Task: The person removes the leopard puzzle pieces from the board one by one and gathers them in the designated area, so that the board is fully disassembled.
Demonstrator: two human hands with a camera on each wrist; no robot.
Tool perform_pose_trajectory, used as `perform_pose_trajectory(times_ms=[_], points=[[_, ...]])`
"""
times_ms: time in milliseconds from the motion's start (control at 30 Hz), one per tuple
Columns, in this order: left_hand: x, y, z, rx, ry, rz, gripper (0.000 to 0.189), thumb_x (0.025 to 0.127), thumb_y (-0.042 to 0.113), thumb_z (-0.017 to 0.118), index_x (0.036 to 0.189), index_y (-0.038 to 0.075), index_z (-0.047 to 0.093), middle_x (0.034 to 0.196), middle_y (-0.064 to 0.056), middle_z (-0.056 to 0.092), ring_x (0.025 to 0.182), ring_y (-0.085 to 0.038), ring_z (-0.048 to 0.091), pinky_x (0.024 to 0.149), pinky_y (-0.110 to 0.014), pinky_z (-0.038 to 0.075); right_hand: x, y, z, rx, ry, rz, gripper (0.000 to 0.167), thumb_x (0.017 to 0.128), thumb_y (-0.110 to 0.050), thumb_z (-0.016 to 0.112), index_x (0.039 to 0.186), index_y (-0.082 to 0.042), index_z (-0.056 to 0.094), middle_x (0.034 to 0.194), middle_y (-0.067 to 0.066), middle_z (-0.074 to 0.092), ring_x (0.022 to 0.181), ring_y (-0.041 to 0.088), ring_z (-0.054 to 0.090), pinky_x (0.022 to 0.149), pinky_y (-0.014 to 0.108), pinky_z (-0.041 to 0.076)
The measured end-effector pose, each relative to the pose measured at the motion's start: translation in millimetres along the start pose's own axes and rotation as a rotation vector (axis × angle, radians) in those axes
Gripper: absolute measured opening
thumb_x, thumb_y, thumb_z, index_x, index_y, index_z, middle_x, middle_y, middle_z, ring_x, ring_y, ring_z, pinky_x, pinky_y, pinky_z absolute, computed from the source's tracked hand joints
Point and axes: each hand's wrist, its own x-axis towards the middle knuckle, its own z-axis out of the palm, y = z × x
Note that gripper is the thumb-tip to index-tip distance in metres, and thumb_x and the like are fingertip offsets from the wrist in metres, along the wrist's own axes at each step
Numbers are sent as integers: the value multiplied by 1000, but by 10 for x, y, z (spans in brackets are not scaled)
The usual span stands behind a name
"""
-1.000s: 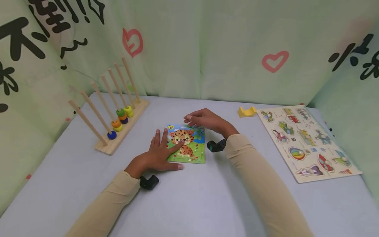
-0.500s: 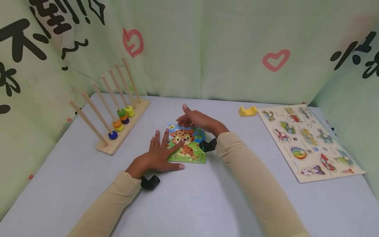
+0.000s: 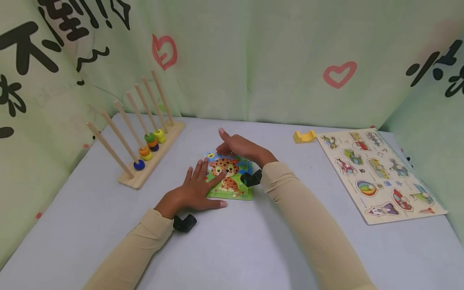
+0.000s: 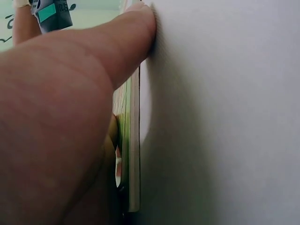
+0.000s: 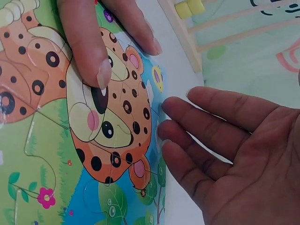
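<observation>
A small square jigsaw puzzle (image 3: 232, 187) with a spotted leopard cub lies on the table, its pieces fitted together. My left hand (image 3: 197, 189) lies spread over its left part, with the index fingertip on the cub's face. The thumb of that hand rests along the near edge, and the left wrist view shows the board's side (image 4: 134, 140) beside it. At the far edge my right hand (image 3: 241, 147) stands on its side, thumb raised. In the right wrist view its fingers (image 5: 206, 117) extend towards that edge; whether they touch it I cannot tell.
A wooden peg rack (image 3: 156, 161) with coloured beads stands at the left. To the back right lie a yellow curved block (image 3: 304, 137) and a large picture peg board (image 3: 389, 183). A green curtain (image 3: 282, 60) hangs behind the table.
My right hand has moved left along the puzzle's far edge and turned thumb-up. The left hand keeps its place, its fingers drawn slightly closer together.
</observation>
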Motion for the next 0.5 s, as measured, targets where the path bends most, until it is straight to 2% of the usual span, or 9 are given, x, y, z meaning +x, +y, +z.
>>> perform_pose_trajectory(times_ms=[333,500], points=[[16,-25,15,-6,-4,1,89,85,70,54,156,32,17,156,-20,-25,141,-38,-26,109,-58,-13,21,-58,43,-22,6,26,81,102,-59,14,130,1,60,123,9,66,118,23,58,102,39,39],[13,-14,7,9,-8,-6,89,85,71,53,156,32,16,156,-21,-25,138,-42,-28,109,-58,-12,36,-98,72,-76,25,30,78,103,-57,15,128,0,61,122,8,66,117,24,58,103,40,38]])
